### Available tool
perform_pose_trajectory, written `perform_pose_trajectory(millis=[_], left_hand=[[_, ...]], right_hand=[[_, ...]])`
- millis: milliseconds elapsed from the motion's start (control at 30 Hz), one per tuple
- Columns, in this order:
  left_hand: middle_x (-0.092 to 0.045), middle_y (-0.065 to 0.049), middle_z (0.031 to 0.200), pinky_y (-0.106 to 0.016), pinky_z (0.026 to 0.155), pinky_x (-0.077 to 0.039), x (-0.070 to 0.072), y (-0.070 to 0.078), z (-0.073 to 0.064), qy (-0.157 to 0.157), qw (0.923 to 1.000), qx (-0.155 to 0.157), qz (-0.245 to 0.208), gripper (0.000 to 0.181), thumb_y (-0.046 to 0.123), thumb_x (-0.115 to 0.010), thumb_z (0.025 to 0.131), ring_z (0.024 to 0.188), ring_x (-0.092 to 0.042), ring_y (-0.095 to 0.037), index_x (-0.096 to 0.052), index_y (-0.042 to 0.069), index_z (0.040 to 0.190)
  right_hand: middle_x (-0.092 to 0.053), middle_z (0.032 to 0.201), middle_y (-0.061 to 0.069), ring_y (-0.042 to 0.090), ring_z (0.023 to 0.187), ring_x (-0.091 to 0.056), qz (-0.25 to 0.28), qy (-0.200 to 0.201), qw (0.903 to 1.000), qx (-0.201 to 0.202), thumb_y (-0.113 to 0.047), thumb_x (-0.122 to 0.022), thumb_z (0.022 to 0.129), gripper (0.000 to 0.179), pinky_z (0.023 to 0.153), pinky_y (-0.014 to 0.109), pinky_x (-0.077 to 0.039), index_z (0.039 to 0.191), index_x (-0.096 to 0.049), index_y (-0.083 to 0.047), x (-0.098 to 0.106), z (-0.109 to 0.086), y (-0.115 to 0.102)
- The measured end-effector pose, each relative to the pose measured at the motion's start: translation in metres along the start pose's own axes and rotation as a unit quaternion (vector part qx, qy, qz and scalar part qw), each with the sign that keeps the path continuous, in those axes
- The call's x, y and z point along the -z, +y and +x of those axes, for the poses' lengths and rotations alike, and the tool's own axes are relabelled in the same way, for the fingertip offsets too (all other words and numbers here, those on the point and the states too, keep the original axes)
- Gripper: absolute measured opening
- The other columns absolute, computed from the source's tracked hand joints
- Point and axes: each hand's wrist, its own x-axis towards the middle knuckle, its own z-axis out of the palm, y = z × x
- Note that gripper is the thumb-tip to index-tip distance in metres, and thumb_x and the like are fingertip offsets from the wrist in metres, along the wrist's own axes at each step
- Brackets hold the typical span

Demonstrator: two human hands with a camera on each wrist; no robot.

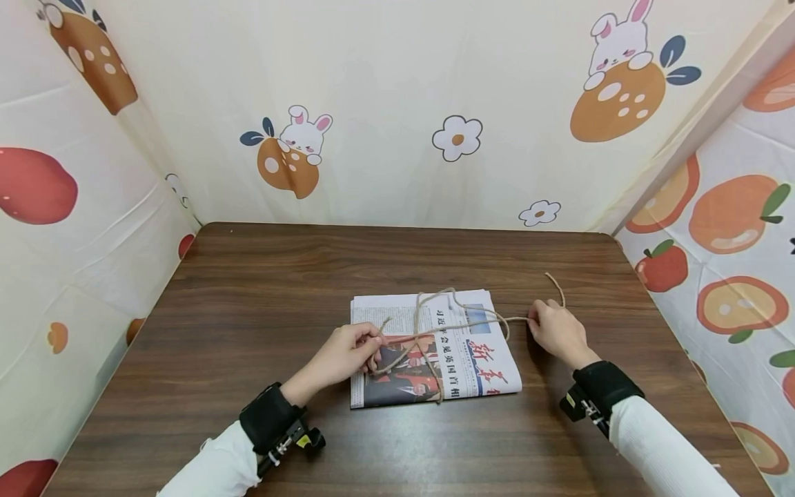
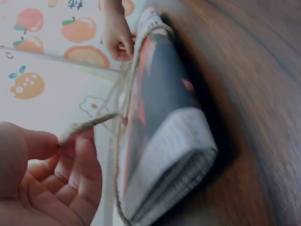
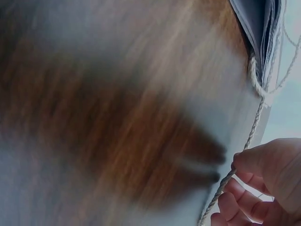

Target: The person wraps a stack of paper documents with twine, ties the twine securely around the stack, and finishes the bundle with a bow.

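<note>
Newspaper (image 1: pixel 464 360) lies on wood-grain table (image 1: pixel 261 310) before rabbit-printed cloth (image 1: pixel 385 90).

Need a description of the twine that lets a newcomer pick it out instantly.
On the dark wood-grain table lies a folded newspaper. The twine loops across its top, pinched at one side by the left hand and at the other by the right hand. It is the only thin, tan, twisted cord there; the newspaper beneath is flat and printed.
</note>
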Motion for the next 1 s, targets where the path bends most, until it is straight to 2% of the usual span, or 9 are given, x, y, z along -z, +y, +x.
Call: perform_pose_trajectory(millis=[100, 200, 300, 400, 500, 667, 767, 900, 1000], left_hand=[[-0.063, -0.004, 0.066, -0.026, 0.049, -0.048, 0.001, -0.005, 0.001, 0.029, 0.9987, 0.022, 0.037, 0.017, 0.013, -0.052, 0.093, 0.054, -0.059, -0.015, -0.065, 0.003, 0.088], [-0.061, 0.0, 0.062, -0.023, 0.047, -0.043, 0.003, -0.008, 0.003, 0.061, 0.9922, 0.044, 0.1, 0.015, 0.013, -0.055, 0.09, 0.05, -0.055, -0.011, -0.066, 0.007, 0.083], [-0.06, 0.002, 0.061, -0.023, 0.048, -0.038, 0.006, -0.008, 0.004, 0.098, 0.9796, 0.054, 0.167, 0.01, 0.014, -0.058, 0.087, 0.049, -0.051, -0.008, -0.067, 0.009, 0.085], [-0.058, 0.002, 0.06, -0.024, 0.048, -0.034, 0.01, -0.004, 0.005, 0.137, 0.9627, 0.064, 0.224, 0.013, 0.016, -0.061, 0.085, 0.048, -0.046, -0.008, -0.065, 0.007, 0.093], [-0.054, 0.003, 0.06, -0.025, 0.044, -0.033, 0.011, 0.002, 0.005, 0.156, 0.9496, 0.06, 0.265, 0.017, 0.019, -0.064, 0.084, 0.046, -0.044, -0.01, -0.061, 0.008, 0.097], [-0.049, 0.007, 0.061, -0.025, 0.045, -0.034, 0.002, 0.016, 0.006, 0.142, 0.9386, -0.001, 0.315, 0.008, 0.018, -0.067, 0.081, 0.05, -0.043, -0.008, -0.063, 0.012, 0.084], [-0.051, 0.008, 0.065, -0.025, 0.047, -0.037, -0.006, 0.025, 0.007, 0.128, 0.9342, -0.033, 0.331, 0.011, 0.016, -0.068, 0.079, 0.054, -0.045, -0.006, -0.064, 0.013, 0.089], [-0.054, 0.008, 0.069, -0.025, 0.049, -0.038, -0.018, 0.036, 0.011, 0.103, 0.9315, -0.06, 0.344, 0.017, 0.017, -0.068, 0.079, 0.058, -0.048, -0.006, -0.064, 0.012, 0.095], [-0.054, 0.006, 0.068, -0.025, 0.049, -0.038, -0.028, 0.041, 0.015, 0.069, 0.9275, -0.071, 0.361, 0.008, 0.019, -0.066, 0.081, 0.059, -0.049, -0.008, -0.064, 0.012, 0.085]], right_hand=[[-0.052, 0.071, 0.01, 0.02, 0.055, -0.049, 0.003, -0.007, 0.9999, 0.014, -0.005, -0.064, 0.079, 0.006, 0.049, 0.036, -0.04, 0.079, -0.059, -0.004, 0.0, 0.0, -0.003], [-0.053, 0.073, 0.01, 0.02, 0.057, -0.051, 0.01, -0.007, 0.9993, 0.036, -0.005, -0.065, 0.078, 0.006, 0.052, 0.037, -0.042, 0.08, -0.06, -0.004, 0.0, 0.001, -0.006], [-0.055, 0.077, 0.01, 0.021, 0.063, -0.054, 0.019, -0.006, 0.9978, 0.063, -0.005, -0.066, 0.078, 0.007, 0.055, 0.038, -0.045, 0.084, -0.061, -0.004, 0.001, 0.003, -0.009], [-0.056, 0.081, 0.009, 0.021, 0.068, -0.056, 0.025, -0.007, 0.9959, 0.086, -0.004, -0.066, 0.078, 0.01, 0.058, 0.038, -0.047, 0.088, -0.061, -0.005, 0.002, 0.006, -0.012], [-0.057, 0.083, 0.008, 0.02, 0.07, -0.057, 0.027, -0.009, 0.9934, 0.111, -0.003, -0.066, 0.078, 0.012, 0.059, 0.037, -0.047, 0.089, -0.061, -0.007, 0.002, 0.01, -0.014], [-0.057, 0.083, 0.006, 0.019, 0.071, -0.058, 0.024, -0.015, 0.9881, 0.151, -0.003, -0.067, 0.078, 0.013, 0.06, 0.036, -0.047, 0.088, -0.061, -0.009, -0.001, 0.018, -0.02], [-0.057, 0.083, 0.005, 0.017, 0.071, -0.057, 0.029, -0.018, 0.9856, 0.166, -0.004, -0.068, 0.079, 0.012, 0.06, 0.034, -0.046, 0.087, -0.061, -0.009, -0.004, 0.021, -0.022], [-0.057, 0.083, 0.003, 0.015, 0.071, -0.058, 0.039, -0.015, 0.9811, 0.189, -0.005, -0.069, 0.078, 0.013, 0.06, 0.033, -0.046, 0.087, -0.062, -0.01, -0.007, 0.023, -0.025], [-0.057, 0.083, 0.003, 0.014, 0.071, -0.057, 0.046, -0.009, 0.9778, 0.204, -0.004, -0.068, 0.079, 0.013, 0.06, 0.033, -0.046, 0.087, -0.062, -0.011, -0.007, 0.024, -0.028]])
